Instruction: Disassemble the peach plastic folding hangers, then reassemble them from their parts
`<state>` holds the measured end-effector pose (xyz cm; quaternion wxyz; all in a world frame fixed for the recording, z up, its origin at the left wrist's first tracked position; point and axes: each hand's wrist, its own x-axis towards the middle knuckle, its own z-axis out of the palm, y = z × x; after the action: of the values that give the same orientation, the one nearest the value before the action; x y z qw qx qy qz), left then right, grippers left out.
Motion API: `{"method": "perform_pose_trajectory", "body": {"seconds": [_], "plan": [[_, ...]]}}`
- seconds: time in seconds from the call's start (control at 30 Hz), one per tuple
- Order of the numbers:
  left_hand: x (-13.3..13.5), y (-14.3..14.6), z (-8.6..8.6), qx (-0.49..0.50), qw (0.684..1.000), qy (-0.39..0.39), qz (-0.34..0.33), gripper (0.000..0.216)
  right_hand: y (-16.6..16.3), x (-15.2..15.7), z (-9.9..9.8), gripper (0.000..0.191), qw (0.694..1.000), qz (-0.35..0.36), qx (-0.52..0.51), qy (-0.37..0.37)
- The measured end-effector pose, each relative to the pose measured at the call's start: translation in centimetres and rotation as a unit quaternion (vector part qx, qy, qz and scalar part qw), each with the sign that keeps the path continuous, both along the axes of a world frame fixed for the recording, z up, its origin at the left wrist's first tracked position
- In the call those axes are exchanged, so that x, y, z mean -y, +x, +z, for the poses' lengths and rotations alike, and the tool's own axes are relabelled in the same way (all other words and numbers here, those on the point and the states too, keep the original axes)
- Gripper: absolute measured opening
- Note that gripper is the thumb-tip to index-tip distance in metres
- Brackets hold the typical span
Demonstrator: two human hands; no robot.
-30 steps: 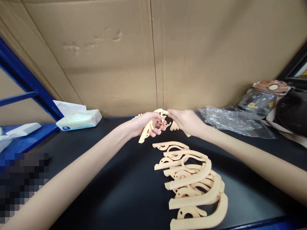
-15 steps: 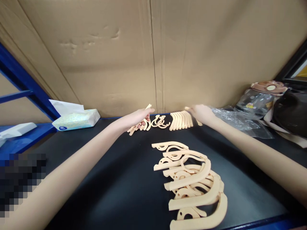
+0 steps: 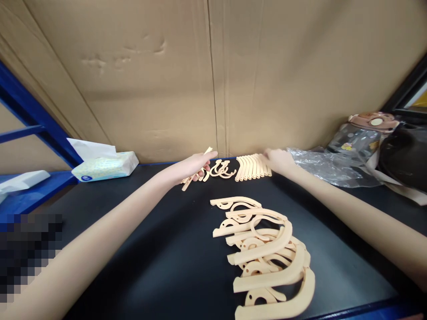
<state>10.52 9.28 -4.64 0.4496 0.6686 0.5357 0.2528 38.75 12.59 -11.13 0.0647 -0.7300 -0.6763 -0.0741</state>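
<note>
on the black table (image 3: 160,258), the overlapping heap of pale curved pieces (image 3: 258,253) in front could slide apart if a forearm brushed it. farther off, the close-set row of strips (image 3: 252,166) might be skewed by the right hand (image 3: 278,161), just at its right end; whether that holds one, i cannot tell. the left hand (image 3: 196,165) grasps a pale piece (image 3: 188,183), which could snag the hooks (image 3: 226,164) beside it.
</note>
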Motion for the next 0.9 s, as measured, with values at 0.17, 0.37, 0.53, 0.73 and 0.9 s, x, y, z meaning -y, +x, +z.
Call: {"method": "perform_pose_trajectory", "body": {"seconds": [0.17,0.37,0.53,0.73,0.9], "plan": [[0.3,0.2,0.1,-0.014,1.000,-0.009,-0.012,0.037,0.1,0.0,0.0,0.042,1.000,-0.005,-0.021,-0.022],[0.0,0.1,0.0,-0.023,0.999,-0.017,-0.019,0.040,-0.3,0.2,0.0,0.041,0.998,-0.012,-0.049,-0.028],[-1.0,0.0,-1.1,0.013,1.000,-0.024,0.003,0.055,-0.7,0.4,0.1,0.037,0.996,-0.012,-0.083,-0.002],[-0.4,0.3,-0.4,0.093,0.995,0.021,0.004,0.041,-2.3,1.6,2.4,0.040,0.983,0.046,-0.160,0.073],[1.4,1.4,0.9,0.178,0.982,0.067,-0.016,0.022,-7.4,4.3,5.3,0.046,0.866,0.275,-0.417,0.013]]}}
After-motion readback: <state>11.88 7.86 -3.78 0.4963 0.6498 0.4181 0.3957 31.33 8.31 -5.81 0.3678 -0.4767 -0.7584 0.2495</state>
